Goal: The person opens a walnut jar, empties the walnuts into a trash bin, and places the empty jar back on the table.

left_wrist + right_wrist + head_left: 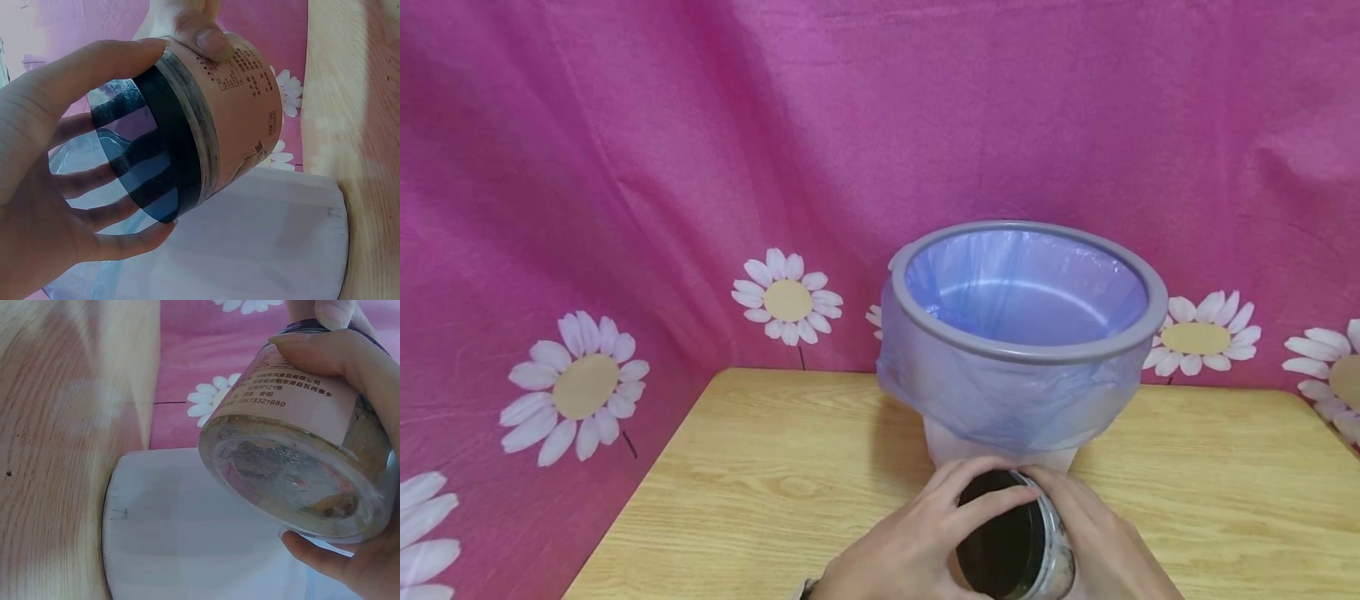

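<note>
A clear plastic jar (287, 478) with a pale printed label (244, 109) is held tilted above the table, in front of the bin. Its dark lid (1000, 542) faces up and to the left in the head view. My left hand (910, 537) grips the lid round its rim, thumb on one side and fingers spread on the other. Around the jar's body curls my right hand (1101, 533), its thumb lying across the label in the right wrist view. Some brownish residue shows through the jar's bottom; the rest of its inside is hidden.
Just beyond the hands stands a white bin (187, 519) with a grey rim ring (1030, 350) and a bluish plastic bag (1015, 400) lining it, folded over outside. The wooden table (760, 475) meets a pink curtain (850, 125) with white flowers at its back and left.
</note>
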Motion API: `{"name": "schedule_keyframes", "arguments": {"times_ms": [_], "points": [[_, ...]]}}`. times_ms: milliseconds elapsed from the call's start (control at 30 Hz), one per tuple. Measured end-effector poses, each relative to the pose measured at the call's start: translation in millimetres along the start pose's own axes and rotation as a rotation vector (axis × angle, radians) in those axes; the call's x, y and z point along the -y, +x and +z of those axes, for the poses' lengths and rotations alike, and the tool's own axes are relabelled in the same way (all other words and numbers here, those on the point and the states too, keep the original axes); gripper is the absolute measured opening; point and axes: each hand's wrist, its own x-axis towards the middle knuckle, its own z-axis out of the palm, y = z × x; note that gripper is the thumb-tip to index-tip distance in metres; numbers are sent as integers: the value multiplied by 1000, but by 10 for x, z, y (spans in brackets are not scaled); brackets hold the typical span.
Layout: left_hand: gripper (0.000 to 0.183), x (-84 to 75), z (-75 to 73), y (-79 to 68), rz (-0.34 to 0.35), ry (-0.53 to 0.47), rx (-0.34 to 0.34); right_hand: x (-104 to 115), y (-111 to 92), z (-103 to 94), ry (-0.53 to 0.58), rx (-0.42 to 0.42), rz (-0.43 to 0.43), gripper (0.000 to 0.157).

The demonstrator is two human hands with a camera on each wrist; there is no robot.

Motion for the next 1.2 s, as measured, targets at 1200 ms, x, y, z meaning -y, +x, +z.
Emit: {"name": "schedule_keyframes", "arguments": {"times_ms": [1200], "points": [[93, -17, -25, 5, -48, -147, 77, -44, -3, -19, 21, -19, -34, 111]]}}
